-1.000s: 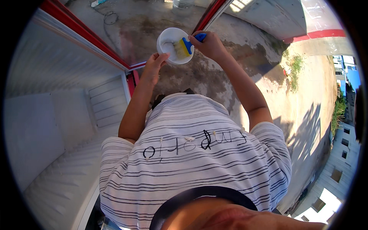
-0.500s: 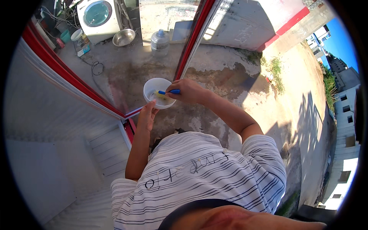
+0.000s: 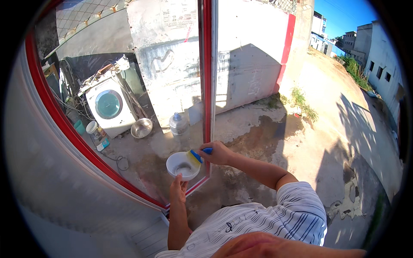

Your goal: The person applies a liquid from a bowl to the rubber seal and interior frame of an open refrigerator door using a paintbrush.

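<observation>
Two hands show: the left hand (image 3: 177, 185) at six o'clock of one white bowl (image 3: 183, 165), the right hand (image 3: 219, 153) at three o'clock of it. One brush (image 3: 198, 155) with a blue handle lies over the bowl's rim. On the ground beyond, toward eleven o'clock, stands one washing machine (image 3: 109, 106), with one metal basin (image 3: 141, 128) at its four o'clock and one clear water jug (image 3: 178, 124) further right. One red door frame (image 3: 207, 69) rises at twelve.

Outdoor yard of a home, probably a wash area: white front-loading washing machine (image 3: 110, 107) on stained concrete ground (image 3: 258, 142), steel basin (image 3: 142, 127) and clear water jug (image 3: 178, 124) beside it.
</observation>
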The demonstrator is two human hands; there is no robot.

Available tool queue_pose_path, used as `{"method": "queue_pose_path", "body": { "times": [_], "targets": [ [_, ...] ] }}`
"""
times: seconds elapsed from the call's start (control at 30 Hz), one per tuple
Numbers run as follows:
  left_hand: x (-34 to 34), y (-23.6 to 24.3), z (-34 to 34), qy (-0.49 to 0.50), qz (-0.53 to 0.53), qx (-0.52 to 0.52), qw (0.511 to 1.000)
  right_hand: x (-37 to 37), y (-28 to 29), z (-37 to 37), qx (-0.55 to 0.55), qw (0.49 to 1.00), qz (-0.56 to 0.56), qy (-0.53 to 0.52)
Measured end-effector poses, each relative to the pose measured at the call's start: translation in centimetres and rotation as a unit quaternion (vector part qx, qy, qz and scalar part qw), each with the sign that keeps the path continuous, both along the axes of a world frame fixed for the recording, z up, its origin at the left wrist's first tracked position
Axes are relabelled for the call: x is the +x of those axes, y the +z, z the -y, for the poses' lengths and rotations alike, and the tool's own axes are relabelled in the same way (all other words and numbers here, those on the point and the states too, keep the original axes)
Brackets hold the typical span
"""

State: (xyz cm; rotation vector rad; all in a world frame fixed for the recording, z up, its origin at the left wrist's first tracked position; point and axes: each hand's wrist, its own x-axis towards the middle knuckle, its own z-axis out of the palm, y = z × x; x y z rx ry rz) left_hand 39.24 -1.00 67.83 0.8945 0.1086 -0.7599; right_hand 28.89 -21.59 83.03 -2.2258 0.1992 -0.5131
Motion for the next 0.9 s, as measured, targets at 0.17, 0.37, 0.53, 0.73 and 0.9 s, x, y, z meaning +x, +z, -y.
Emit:
{"method": "queue_pose_path", "body": {
  "times": [0.17,0.37,0.53,0.73,0.9],
  "targets": [
    [0.5,-0.6,1.1,-0.016,-0.006,0.001,1.0,-0.2,2.8,2.8,0.176,0.981,0.058,-0.061],
    [1.7,-1.6,0.7,-0.054,0.02,0.028,0.998,-1.2,19.3,8.9,0.099,0.931,0.336,-0.102],
    [1.7,0.6,0.5,-0.048,-0.009,0.077,0.996,2.1,36.8,12.5,-0.085,0.871,0.47,-0.116],
    [2.4,-0.4,2.9,-0.079,0.001,0.061,0.995,3.6,42.0,12.2,-0.287,0.791,0.514,-0.169],
    [2.3,-0.2,-0.4,0.001,-0.011,0.066,0.998,7.3,30.8,14.2,-0.281,0.877,0.353,-0.168]
  ]
}}
